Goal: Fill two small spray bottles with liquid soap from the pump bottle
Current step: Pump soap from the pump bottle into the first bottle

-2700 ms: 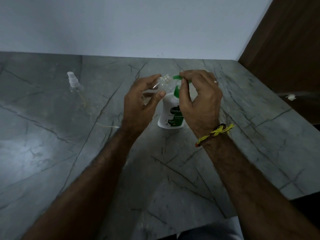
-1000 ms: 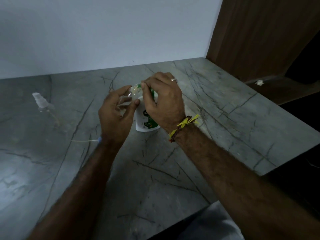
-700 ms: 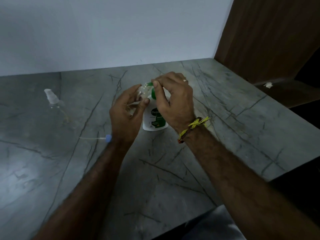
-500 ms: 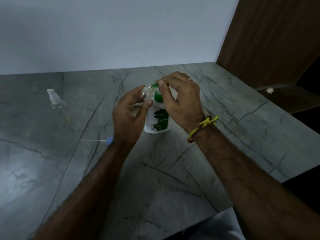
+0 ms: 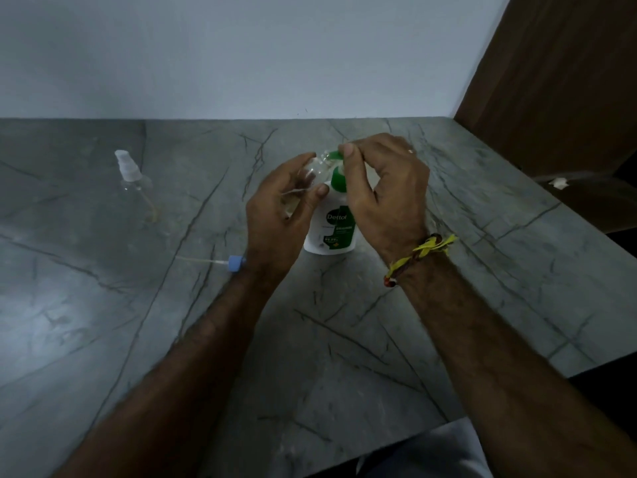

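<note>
A white pump bottle (image 5: 330, 232) with a green label and green pump stands on the grey marble table (image 5: 344, 339). My right hand (image 5: 382, 194) curls over the green pump head, fingers pinching it near the nozzle. My left hand (image 5: 279, 208) grips a small clear spray bottle (image 5: 312, 169) with no cap, tilted so its open mouth meets the pump nozzle. A second clear spray bottle (image 5: 132, 182) with a white sprayer on stands at the far left. A blue sprayer cap (image 5: 235, 263) with its thin dip tube lies on the table by my left wrist.
A pale wall runs behind the table. A brown wooden panel (image 5: 558, 81) rises at the right, with a lower dark ledge holding a small white scrap (image 5: 558, 182). The table's front edge cuts diagonally at the lower right.
The view has shifted a little, so everything sits slightly further right in frame. Both hands keep the same hold on the small bottle and the pump head.
</note>
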